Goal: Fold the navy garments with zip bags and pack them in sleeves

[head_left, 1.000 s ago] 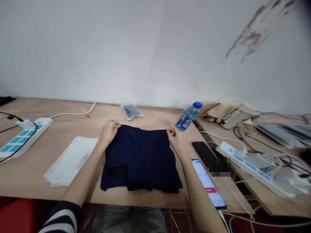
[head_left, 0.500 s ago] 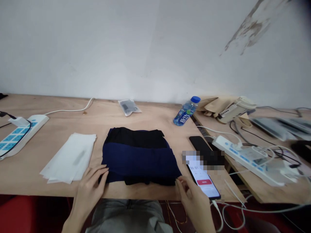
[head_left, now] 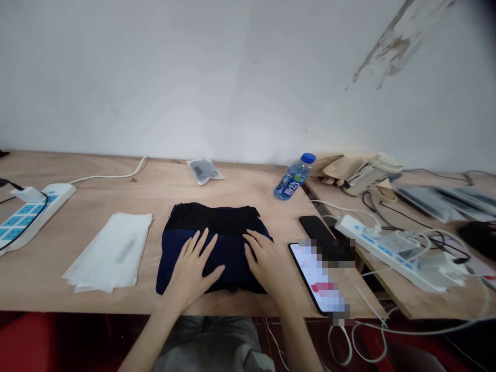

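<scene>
Both palms have slid up off the front edge: left hand (head_left: 191, 267) and right hand (head_left: 262, 261) now lie flat, fingers spread wide, on the folded navy garment (head_left: 228, 258). It's a bit wider than deep, long side running left-right, sitting right under both hands on the plywood table (head_left: 39, 281) — neither hand's gripping, just pressing.

On the wooden table (head_left: 96, 191), the left hand (head_left: 192, 268) and right hand (head_left: 263, 261) rest on a folded garment (head_left: 215, 218), with a stack of paper sheets (head_left: 110, 253) to its left, a smartphone (head_left: 304, 263) to its right, and a plastic water bottle (head_left: 292, 178) farther back on the right.

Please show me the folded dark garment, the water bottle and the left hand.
Folded dark garment (head_left: 217, 218), head view, black upper band.
Water bottle (head_left: 289, 187), head view, blue label.
Left hand (head_left: 192, 268), head view, its back.
</scene>
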{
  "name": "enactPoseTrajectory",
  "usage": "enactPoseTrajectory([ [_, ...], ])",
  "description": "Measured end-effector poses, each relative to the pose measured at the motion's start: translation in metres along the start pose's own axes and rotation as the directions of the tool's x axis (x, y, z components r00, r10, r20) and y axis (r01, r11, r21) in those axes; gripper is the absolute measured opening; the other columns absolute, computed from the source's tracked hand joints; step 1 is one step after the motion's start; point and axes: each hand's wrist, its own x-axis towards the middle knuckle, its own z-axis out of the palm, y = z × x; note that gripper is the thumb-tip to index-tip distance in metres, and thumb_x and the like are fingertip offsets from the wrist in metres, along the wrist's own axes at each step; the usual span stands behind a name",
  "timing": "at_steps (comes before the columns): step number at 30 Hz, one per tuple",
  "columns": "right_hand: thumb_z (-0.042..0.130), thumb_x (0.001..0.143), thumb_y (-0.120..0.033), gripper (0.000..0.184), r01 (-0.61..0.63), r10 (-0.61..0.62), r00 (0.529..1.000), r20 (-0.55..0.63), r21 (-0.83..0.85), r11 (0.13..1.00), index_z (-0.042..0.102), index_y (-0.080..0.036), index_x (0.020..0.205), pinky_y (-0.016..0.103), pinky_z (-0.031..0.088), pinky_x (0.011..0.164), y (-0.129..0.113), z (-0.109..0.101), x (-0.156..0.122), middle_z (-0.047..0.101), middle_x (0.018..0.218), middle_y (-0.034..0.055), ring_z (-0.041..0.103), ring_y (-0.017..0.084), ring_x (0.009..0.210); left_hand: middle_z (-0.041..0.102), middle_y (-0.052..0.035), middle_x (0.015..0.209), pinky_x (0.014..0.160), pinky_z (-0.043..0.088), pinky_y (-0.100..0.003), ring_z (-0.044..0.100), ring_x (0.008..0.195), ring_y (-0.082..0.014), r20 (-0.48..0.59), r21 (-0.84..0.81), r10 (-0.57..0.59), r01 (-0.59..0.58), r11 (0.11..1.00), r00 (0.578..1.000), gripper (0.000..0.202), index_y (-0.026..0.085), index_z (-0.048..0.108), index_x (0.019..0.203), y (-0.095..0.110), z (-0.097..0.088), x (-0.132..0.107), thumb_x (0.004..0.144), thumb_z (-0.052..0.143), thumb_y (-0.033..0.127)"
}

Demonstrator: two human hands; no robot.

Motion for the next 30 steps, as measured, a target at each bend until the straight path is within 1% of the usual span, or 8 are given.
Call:
enactPoseTrajectory([
  [7, 0.040, 0.094, -0.024, 0.031, -0.087, 0.086, 0.996, -0.007, -0.063, 0.994, 0.061, -0.016, 0.116, 0.045, 0.048, 0.091, 0.054, 0.016, -0.008, 0.064, 0.111, 0.0146, 0.060, 0.028, 0.102, 0.022, -0.0073, 0.162, 0.116, 0.011, -0.064, 0.014, 0.148, -0.0398, 0.034, 0.092, -0.033, 0.029, 0.995, 0.999, 0.081, 0.027, 0.026, 0.153, -0.017, 0.018, -0.006, 0.084, 0.059, 0.053],
  [11, 0.046, 0.088, -0.029, 0.018, -0.122, 0.122, 0.991, -0.048, 0.019, 0.992, 0.061, -0.019, 0.089, 0.042, 0.048, 0.082, 0.071, 0.009, -0.001, 0.063, 0.092, 0.0117, 0.059, 0.027, 0.091, 0.021, -0.0088, 0.162, 0.115, 0.012, -0.065, 0.015, 0.147, -0.0410, 0.039, 0.083, -0.041, 0.037, 0.996, 0.998, 0.085, 0.025, 0.026, 0.153, -0.014, 0.015, -0.004, 0.081, 0.061, 0.053],
  [15, 0.047, 0.081, -0.028, 0.009, -0.156, 0.152, 0.987, 0.043, 0.110, 0.982, 0.052, -0.022, 0.077, 0.034, 0.045, 0.071, 0.058, -0.017, 0.017, 0.060, 0.077, 0.0055, 0.058, 0.022, 0.077, 0.034, -0.0115, 0.156, 0.115, 0.017, -0.063, 0.028, 0.144, -0.0370, -0.039, -0.025, -0.050, 0.049, 0.998, 0.998, 0.072, 0.024, 0.035, 0.149, 0.008, 0.002, 0.003, 0.084, 0.061, 0.043],
  [20, 0.053, 0.081, -0.029, 0.009, -0.213, 0.161, 0.967, 0.198, 0.282, 0.935, 0.054, -0.022, 0.076, 0.027, 0.037, 0.056, 0.005, -0.050, 0.038, 0.056, 0.066, -0.0024, 0.052, 0.015, 0.061, 0.065, -0.0097, 0.112, 0.088, 0.052, -0.041, 0.063, 0.101, -0.0244, -0.028, -0.501, -0.210, 0.168, 0.849, 0.977, 0.048, 0.022, 0.054, 0.124, 0.068, -0.020, 0.008, 0.081, 0.065, 0.040],
  [22, 0.056, 0.083, -0.033, 0.012, -0.264, 0.155, 0.952, 0.264, 0.448, 0.854, 0.056, -0.022, 0.078, 0.025, 0.038, 0.052, -0.017, -0.050, 0.044, 0.055, 0.065, -0.0038, 0.050, 0.013, 0.057, 0.065, -0.0077, 0.104, 0.075, 0.055, -0.035, 0.065, 0.088, -0.0220, 0.079, -0.649, -0.289, 0.269, 0.712, 0.954, 0.069, 0.021, 0.045, 0.129, 0.090, -0.023, 0.007, 0.071, 0.075, 0.041],
  [25, 0.061, 0.083, -0.039, 0.018, -0.405, 0.180, 0.909, 0.377, 0.692, 0.598, 0.058, -0.022, 0.084, 0.024, 0.049, 0.054, -0.040, -0.041, 0.049, 0.059, 0.072, -0.0028, 0.058, 0.013, 0.062, 0.064, -0.0096, 0.113, 0.076, 0.055, -0.034, 0.067, 0.093, -0.0227, 0.172, -0.764, -0.402, 0.379, 0.522, 0.899, 0.091, 0.022, 0.027, 0.139, 0.101, -0.019, 0.005, 0.065, 0.079, 0.036],
  [28, 0.062, 0.083, -0.044, 0.023, -0.474, 0.192, 0.881, 0.433, 0.812, 0.341, 0.060, -0.021, 0.089, 0.031, 0.057, 0.071, -0.052, -0.031, 0.049, 0.064, 0.085, 0.0010, 0.067, 0.017, 0.079, 0.062, -0.0108, 0.122, 0.088, 0.053, -0.035, 0.065, 0.106, -0.0215, 0.138, -0.830, -0.484, 0.368, 0.419, 0.864, 0.071, 0.024, 0.027, 0.137, 0.084, -0.011, 0.006, 0.078, 0.066, 0.028],
  [30, 0.060, 0.084, -0.045, 0.026, -0.463, 0.215, 0.884, 0.415, 0.843, 0.274, 0.061, -0.021, 0.092, 0.034, 0.057, 0.079, -0.053, -0.028, 0.047, 0.067, 0.092, 0.0036, 0.068, 0.018, 0.086, 0.063, -0.0102, 0.122, 0.092, 0.051, -0.036, 0.064, 0.109, -0.0200, 0.115, -0.841, -0.521, 0.362, 0.402, 0.846, 0.056, 0.024, 0.030, 0.133, 0.061, -0.007, 0.005, 0.084, 0.057, 0.024],
])
